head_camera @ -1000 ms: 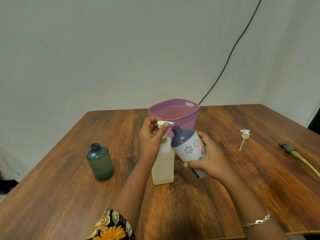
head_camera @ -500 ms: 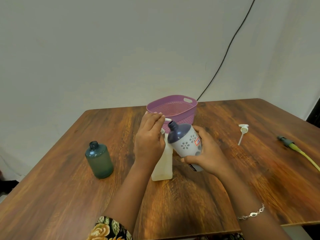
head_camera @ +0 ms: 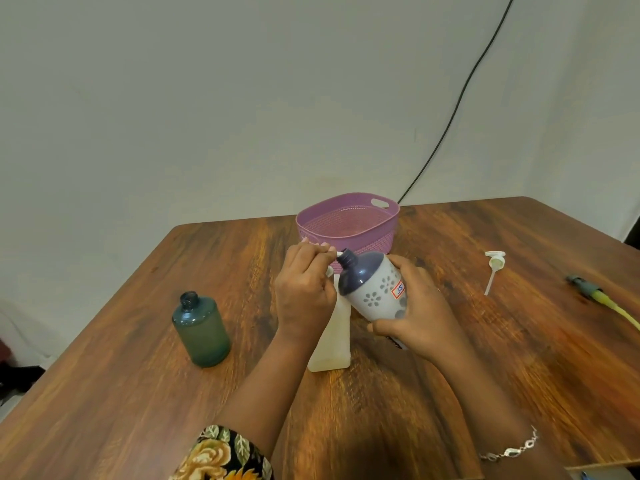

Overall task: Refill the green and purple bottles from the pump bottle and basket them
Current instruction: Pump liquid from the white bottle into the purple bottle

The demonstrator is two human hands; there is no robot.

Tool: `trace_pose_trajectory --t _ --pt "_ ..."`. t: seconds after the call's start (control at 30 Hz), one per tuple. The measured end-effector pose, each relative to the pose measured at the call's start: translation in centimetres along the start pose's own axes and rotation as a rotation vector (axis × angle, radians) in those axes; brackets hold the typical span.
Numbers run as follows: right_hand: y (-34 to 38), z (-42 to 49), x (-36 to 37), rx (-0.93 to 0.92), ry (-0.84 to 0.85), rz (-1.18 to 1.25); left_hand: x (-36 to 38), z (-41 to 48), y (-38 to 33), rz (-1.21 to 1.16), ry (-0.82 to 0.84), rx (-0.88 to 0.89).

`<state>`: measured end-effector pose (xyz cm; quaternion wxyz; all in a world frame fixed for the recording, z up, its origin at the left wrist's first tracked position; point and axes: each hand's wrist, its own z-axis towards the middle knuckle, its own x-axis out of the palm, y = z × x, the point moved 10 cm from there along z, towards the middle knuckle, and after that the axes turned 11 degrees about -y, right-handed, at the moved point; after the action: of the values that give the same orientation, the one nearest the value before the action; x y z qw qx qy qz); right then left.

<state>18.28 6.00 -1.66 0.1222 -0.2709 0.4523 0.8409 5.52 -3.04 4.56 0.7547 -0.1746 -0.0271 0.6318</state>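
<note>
Three bottles: green bottle [head_camera: 202, 330]; purple bottle [head_camera: 374, 289]; pump bottle [head_camera: 330, 344]; one basket [head_camera: 347, 223]; one loose pump [head_camera: 493, 268]; two hands.

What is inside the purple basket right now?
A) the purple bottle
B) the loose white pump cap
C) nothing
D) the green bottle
C: the purple basket shows only its bare mesh floor; the green bottle stands on the table, the right hand holds the purple bottle, and the loose white pump cap lies on the wood.

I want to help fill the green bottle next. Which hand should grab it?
Probably the left hand. The green bottle stands open on the table on that side. The right hand holds the purple bottle, tilted toward the pump bottle, and is farther away.
</note>
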Motion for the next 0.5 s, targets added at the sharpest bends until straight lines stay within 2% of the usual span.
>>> trace_pose_trajectory --t 0.5 --pt "1.1 0.8 -0.7 -0.080 0.035 -0.114 0.1 0.6 -0.2 0.092 -0.066 0.092"
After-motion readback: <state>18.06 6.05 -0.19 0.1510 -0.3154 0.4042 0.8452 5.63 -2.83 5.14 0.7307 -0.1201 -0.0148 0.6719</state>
